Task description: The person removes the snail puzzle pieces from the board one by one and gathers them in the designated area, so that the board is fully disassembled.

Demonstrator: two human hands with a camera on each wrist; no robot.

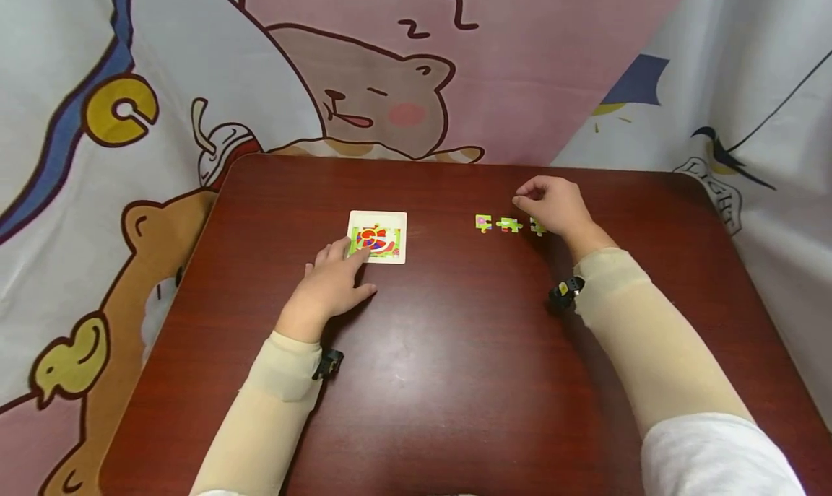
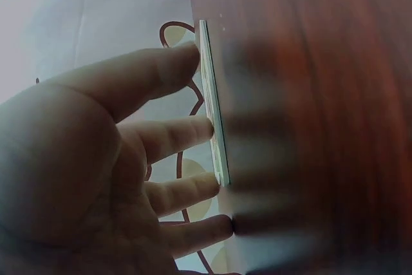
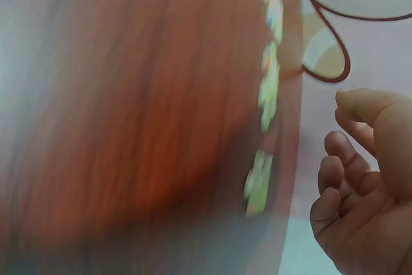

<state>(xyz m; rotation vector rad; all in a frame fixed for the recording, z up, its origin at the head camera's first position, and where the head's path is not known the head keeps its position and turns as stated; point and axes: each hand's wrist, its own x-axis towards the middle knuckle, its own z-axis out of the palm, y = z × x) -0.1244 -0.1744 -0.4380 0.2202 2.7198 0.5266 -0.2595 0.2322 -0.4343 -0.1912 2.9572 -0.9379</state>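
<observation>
A small white-bordered jigsaw board (image 1: 378, 217) with a red, blue and green picture lies left of the table's middle. My left hand (image 1: 330, 285) spreads over its lower left, fingertips at the board; the left wrist view catches the board edge-on beside the fingertips. To the right, three green jigsaw pieces lie in a row: a left piece (image 1: 483, 222), a middle piece (image 1: 510, 225) and a right piece (image 1: 536, 227). My right hand (image 1: 557, 206) hovers by the right piece and partly hides it. Its fingers are loosely bent, with nothing showing between them in the right wrist view.
The dark red-brown wooden table (image 1: 416, 380) has rounded far corners. Behind it and at both sides hangs a printed cloth (image 1: 507, 70) with cartoon animals. A small black wrist camera (image 1: 328, 364) sits on the left wrist, another camera (image 1: 567, 292) on the right.
</observation>
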